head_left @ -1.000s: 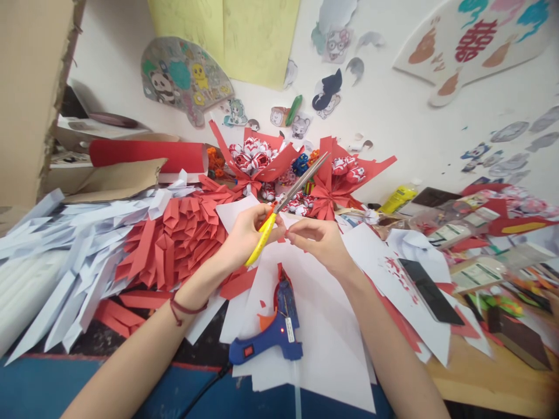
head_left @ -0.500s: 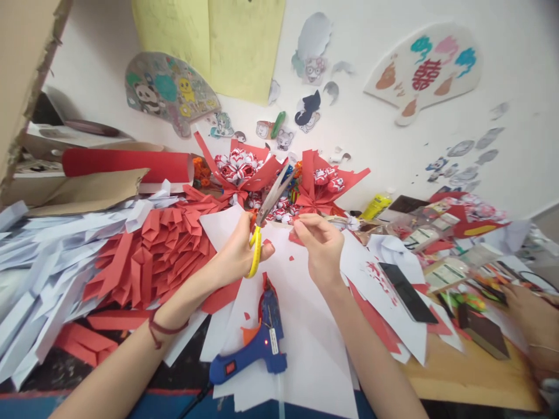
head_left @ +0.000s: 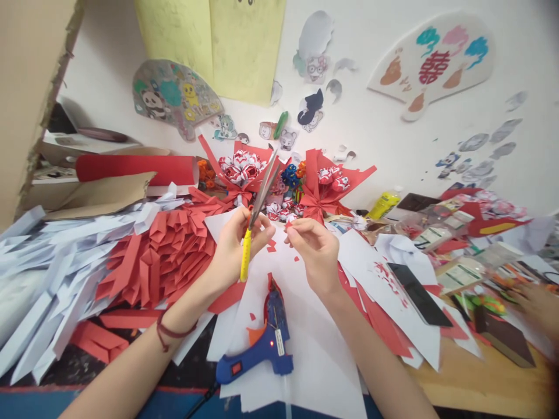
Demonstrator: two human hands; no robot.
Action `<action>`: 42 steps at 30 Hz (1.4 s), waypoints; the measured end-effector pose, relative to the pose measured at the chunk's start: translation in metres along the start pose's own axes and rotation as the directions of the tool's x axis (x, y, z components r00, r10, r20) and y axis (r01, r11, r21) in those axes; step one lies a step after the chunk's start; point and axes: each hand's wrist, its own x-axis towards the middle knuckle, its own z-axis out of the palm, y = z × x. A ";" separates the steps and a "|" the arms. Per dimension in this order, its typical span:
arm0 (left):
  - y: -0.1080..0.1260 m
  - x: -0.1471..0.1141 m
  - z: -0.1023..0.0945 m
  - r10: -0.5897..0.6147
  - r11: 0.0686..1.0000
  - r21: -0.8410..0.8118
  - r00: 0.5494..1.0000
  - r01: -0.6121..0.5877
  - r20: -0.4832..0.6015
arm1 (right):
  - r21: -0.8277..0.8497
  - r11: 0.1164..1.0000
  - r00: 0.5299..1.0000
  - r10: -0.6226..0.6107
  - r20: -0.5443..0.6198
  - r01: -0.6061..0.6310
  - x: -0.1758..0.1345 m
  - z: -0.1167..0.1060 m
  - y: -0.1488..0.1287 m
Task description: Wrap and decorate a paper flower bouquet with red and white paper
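My left hand (head_left: 225,256) is closed round a pair of scissors (head_left: 246,256) with yellow handles, their blades pointing up and away. Across from it, my right hand (head_left: 318,256) pinches a small bit of red paper (head_left: 287,226), mostly hidden by the fingertips. Below the hands, small red paper scraps (head_left: 271,247) lie on white paper sheets (head_left: 318,361). A blue glue gun (head_left: 257,358) rests on the same sheets between my forearms, its small red light lit.
Folded red paper pieces (head_left: 174,250) and white paper strips (head_left: 65,267) are heaped at left. Red-wrapped paper flower bouquets (head_left: 244,169) stand at the wall. A phone (head_left: 419,294) lies at right, near another person's hand (head_left: 537,308).
The scissors have turned more edge-on in my left hand. Less red paper shows at my right fingertips, and more red scraps show below my left hand. The view has shifted slightly.
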 end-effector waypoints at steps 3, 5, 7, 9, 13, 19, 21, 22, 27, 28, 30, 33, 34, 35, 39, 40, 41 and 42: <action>0.003 0.000 0.000 -0.019 1.000 -0.019 1.000 0.019 0.016 | -0.004 1.000 0.998 0.026 0.048 -0.026 -0.002 0.002 0.002; 0.002 0.000 -0.001 -0.032 0.999 -0.041 0.999 0.034 0.040 | 0.003 1.000 0.997 0.027 0.069 -0.027 -0.003 0.004 0.003; 0.000 -0.001 -0.001 -0.041 0.997 -0.069 0.998 0.044 0.053 | 0.020 1.000 0.996 0.019 0.090 -0.021 -0.004 0.005 0.004; -0.002 -0.002 -0.002 -0.042 0.995 -0.085 0.998 0.047 0.051 | 0.030 0.999 0.994 0.011 0.107 -0.015 -0.005 0.005 0.005; -0.003 -0.001 -0.002 -0.046 0.993 -0.104 0.998 0.049 0.033 | -0.001 1.000 0.992 0.018 0.121 -0.018 -0.005 0.005 0.007; -0.004 0.001 -0.004 -0.071 0.993 -0.091 0.997 0.075 0.043 | -0.056 0.998 0.997 0.041 0.068 -0.037 0.004 -0.005 0.006; -0.005 0.000 -0.004 -0.073 0.993 -0.088 0.995 0.078 0.063 | -0.082 0.996 0.994 0.052 0.096 -0.044 0.006 -0.006 0.005; -0.005 0.000 -0.004 -0.074 0.993 -0.082 0.995 0.080 0.071 | -0.092 0.995 0.991 0.061 0.116 -0.050 0.006 -0.007 0.005; -0.006 0.000 -0.004 -0.092 0.994 -0.050 0.992 0.097 0.080 | -0.114 0.992 0.983 0.078 0.164 -0.060 0.005 -0.005 0.006; -0.006 0.000 -0.004 -0.096 0.993 -0.054 0.992 0.100 0.083 | -0.116 0.992 0.982 0.078 0.170 -0.058 0.004 -0.006 0.006; -0.006 0.000 -0.004 -0.101 0.992 -0.062 0.991 0.106 0.084 | -0.120 0.990 0.978 0.093 0.185 -0.072 0.005 -0.007 0.007; -0.007 0.000 -0.005 -0.103 0.991 -0.075 0.991 0.109 0.081 | -0.127 0.987 0.966 0.130 0.225 -0.104 0.006 -0.008 0.009; -0.007 0.000 -0.005 -0.101 0.991 -0.080 0.991 0.108 0.083 | -0.127 0.986 0.961 0.135 0.241 -0.107 0.006 -0.008 0.009; -0.007 0.001 -0.005 -0.100 0.991 -0.082 0.992 0.106 0.083 | -0.126 0.986 0.957 0.138 0.254 -0.109 0.006 -0.008 0.010; -0.007 0.003 -0.008 -0.081 0.997 0.007 0.996 0.080 0.046 | -0.100 0.988 0.971 0.133 0.197 -0.115 0.007 -0.007 0.009; -0.007 0.004 -0.009 -0.082 0.996 0.049 0.995 0.080 0.048 | -0.087 0.991 0.980 0.119 0.159 -0.106 0.007 -0.007 0.008; -0.007 0.004 -0.010 -0.087 0.993 0.088 0.994 0.082 0.062 | -0.072 0.993 0.988 0.102 0.119 -0.094 0.007 -0.008 0.007; -0.008 0.004 -0.011 -0.093 0.989 0.122 0.992 0.082 0.088 | -0.059 0.995 0.993 0.084 0.078 -0.079 0.008 -0.008 0.006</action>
